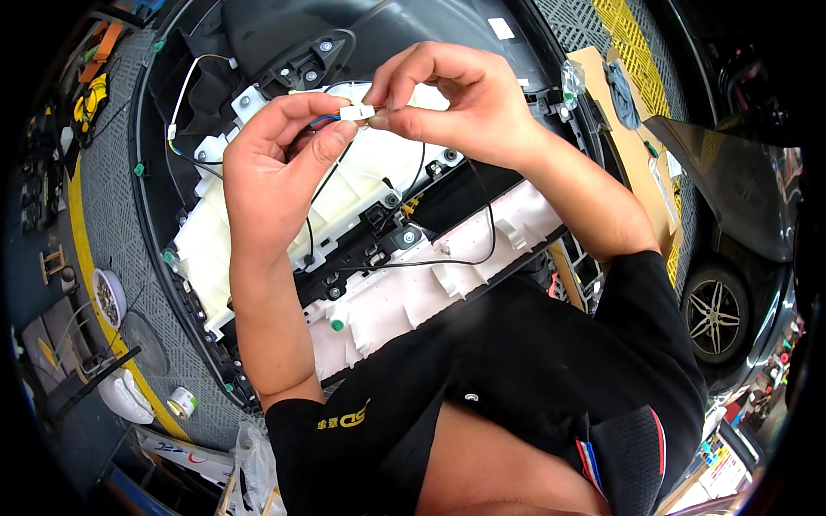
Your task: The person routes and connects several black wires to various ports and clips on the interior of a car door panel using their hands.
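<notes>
Grey floor matting lies under the door panel [258,249]; your left hand [275,163] and right hand [456,103] both pinch the white connector [356,112], lying left-right between them.

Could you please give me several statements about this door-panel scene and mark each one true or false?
1. Both hands pinch a small white connector. True: the left hand and right hand meet on it.
2. The connector has coloured wires running from it. True.
3. The door panel lies with its white inner side facing up. True.
4. The right hand holds a screwdriver. False: it holds only the connector.
5. A roll of tape sits on the door panel. False: it lies on the grey floor mat beside it.
</notes>
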Tool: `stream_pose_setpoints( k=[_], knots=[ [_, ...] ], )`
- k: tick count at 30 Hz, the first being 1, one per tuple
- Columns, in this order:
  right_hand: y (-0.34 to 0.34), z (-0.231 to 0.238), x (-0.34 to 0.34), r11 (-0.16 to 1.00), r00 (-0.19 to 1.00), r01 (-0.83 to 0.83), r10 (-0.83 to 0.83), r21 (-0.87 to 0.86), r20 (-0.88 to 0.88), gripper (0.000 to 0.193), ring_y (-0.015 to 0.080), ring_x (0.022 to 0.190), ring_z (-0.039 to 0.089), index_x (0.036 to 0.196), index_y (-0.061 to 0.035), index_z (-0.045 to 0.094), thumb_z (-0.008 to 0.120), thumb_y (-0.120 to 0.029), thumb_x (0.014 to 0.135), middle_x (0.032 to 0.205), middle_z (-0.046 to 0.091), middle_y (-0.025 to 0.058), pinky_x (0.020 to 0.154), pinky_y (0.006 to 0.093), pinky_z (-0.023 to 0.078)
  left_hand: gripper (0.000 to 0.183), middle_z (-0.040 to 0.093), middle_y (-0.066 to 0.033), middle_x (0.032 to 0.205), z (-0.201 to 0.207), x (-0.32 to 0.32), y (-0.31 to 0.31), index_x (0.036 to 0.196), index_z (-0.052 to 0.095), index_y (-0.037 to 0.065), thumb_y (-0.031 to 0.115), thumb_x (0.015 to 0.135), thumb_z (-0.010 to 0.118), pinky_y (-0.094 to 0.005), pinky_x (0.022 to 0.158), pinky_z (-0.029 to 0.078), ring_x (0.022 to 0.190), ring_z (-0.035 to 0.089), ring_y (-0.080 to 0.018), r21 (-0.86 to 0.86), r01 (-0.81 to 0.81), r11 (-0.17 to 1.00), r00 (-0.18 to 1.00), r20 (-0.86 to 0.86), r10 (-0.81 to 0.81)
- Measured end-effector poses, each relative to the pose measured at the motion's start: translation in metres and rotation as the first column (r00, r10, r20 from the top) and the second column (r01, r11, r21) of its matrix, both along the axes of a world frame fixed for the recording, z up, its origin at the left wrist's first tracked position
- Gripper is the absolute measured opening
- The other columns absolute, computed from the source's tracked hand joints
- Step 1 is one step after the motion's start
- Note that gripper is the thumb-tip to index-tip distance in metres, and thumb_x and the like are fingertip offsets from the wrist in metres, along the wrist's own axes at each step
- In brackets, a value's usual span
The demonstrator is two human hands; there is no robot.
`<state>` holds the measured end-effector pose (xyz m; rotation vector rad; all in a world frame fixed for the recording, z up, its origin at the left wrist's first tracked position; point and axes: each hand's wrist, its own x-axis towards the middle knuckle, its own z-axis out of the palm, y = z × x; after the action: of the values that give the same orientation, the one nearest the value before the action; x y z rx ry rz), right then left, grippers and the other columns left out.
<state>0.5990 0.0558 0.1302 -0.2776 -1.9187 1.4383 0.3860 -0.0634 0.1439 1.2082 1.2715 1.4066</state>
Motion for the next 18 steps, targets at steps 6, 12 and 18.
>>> stream_pose_setpoints(
  k=[6, 12, 18],
  knots=[
    [0.0002, -0.0011, -0.0001, 0.999, 0.998, -0.027, 0.026, -0.018, -0.055, 0.016, 0.0169, 0.102, 0.070, 0.099, 0.0000, 0.067, 0.078, 0.008, 0.091, 0.114, 0.073, 0.0157, 0.094, 0.0326, 0.058, 0.022, 0.078, -0.0118, 0.109, 0.0011, -0.0005, 0.0004, 0.117, 0.071, -0.005, 0.001, 0.097, 0.079, -0.0232, 0.087, 0.058, 0.098, 0.073, -0.0127, 0.024, 0.051, 0.998, 0.995, 0.083, -0.053],
    [-0.0011, -0.0018, 0.0004, 0.998, 0.997, -0.026, 0.022, -0.055, -0.067, 0.016, 0.0174, 0.101, 0.071, 0.099, 0.0001, 0.066, 0.078, 0.007, 0.091, 0.113, 0.072, 0.0155, 0.093, 0.0329, 0.059, 0.023, 0.079, -0.0124, 0.109, 0.0001, -0.0011, 0.0002, 0.117, 0.071, -0.005, 0.001, 0.097, 0.079, -0.0243, 0.089, 0.059, 0.100, 0.074, -0.0140, 0.007, 0.064, 0.998, 0.993, 0.097, -0.065],
    [0.0014, 0.0003, -0.0008, 0.998, 0.997, 0.047, -0.044, 0.045, -0.062, 0.010, 0.0151, 0.099, 0.075, 0.094, -0.0021, 0.073, 0.081, 0.000, 0.088, 0.104, 0.078, 0.0087, 0.090, 0.0312, 0.060, 0.025, 0.079, -0.0135, 0.110, -0.0002, -0.0006, 0.0002, 0.119, 0.070, -0.006, 0.001, 0.097, 0.079, -0.0251, 0.090, 0.059, 0.101, 0.075, -0.0152, 0.004, 0.043, 0.999, 0.997, 0.064, -0.043]
  ],
)
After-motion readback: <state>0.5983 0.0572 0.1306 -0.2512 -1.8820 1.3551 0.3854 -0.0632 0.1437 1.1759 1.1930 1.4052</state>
